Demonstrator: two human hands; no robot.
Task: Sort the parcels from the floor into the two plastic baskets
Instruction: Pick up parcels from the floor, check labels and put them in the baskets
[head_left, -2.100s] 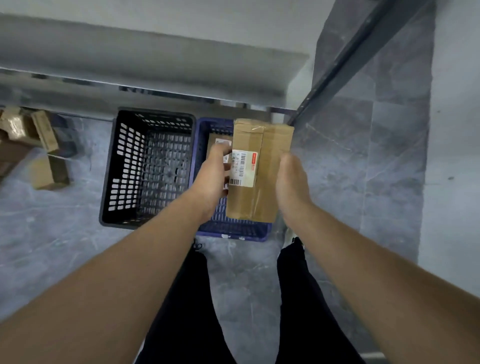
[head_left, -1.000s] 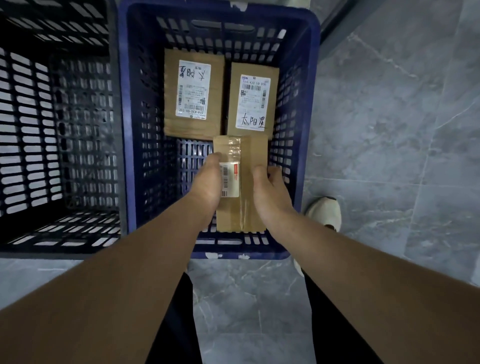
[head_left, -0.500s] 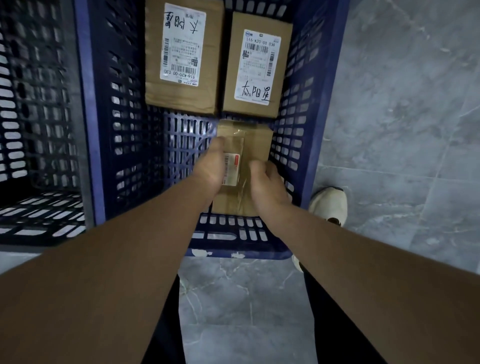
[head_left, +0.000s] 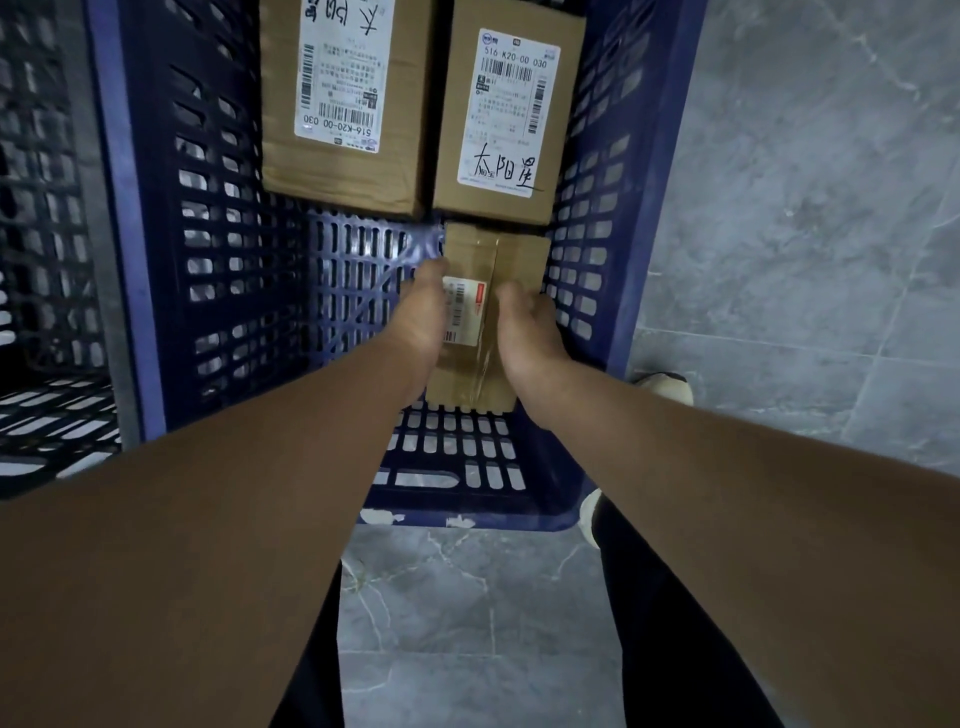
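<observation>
**Inspector:** Head view. Where is the parcel (head_left: 493, 254) found?

**Assistant:** It is found low inside the blue basket (head_left: 124, 208), at the near right. Its far end lies just beside the right box (head_left: 509, 119), and a left box (head_left: 343, 104) is laid next to that. Whether the basket floor is touched cannot be told.

**Inspector:** How is it held?

**Assistant:** It is clasped by its long sides. The left hand (head_left: 423, 317) is curled against the left edge, thumb by the small label. The right hand (head_left: 530, 332) is curled round the right edge. The fingertips are hidden.

**Inspector:** How is it expected to handle?

**Assistant:** Stiff cardboard is judged, light enough to be lowered at arm's reach. The tape along the top may be slippery, so the bare card sides are preferred for a hold. The black basket (head_left: 47, 208) is noted beside the blue one, at the left
</observation>
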